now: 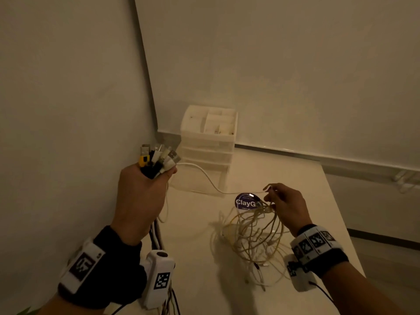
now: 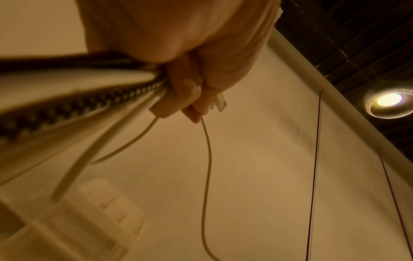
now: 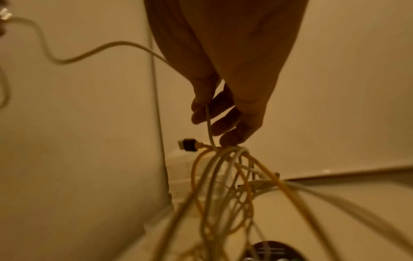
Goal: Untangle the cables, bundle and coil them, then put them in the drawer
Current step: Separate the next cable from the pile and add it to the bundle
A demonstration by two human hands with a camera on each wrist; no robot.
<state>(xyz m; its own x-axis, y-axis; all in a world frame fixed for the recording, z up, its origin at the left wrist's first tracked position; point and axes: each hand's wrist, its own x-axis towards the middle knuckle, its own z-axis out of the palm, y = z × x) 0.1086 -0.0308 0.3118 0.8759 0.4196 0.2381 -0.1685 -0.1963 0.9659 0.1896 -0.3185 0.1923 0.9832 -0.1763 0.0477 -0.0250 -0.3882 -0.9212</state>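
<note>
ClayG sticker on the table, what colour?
Dark purple with white lettering; it shows best in the head view.

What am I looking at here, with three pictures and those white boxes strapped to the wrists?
There is no machine here: a person works with two bare hands while wearing three cameras. The large picture comes from a camera on the head, looking down at a white table. The other two come from small cameras strapped to each wrist, looking along the hand.

The left hand grips a bunch of cable plugs, their ends sticking up out of the fist. The right hand holds up a tangle of pale and yellow cables with curled fingers; its lower loops reach the table. One white cable runs from hand to hand.

A white drawer unit stands in the corner, its drawers shut. A round purple sticker lies on the table behind the tangle.
</note>
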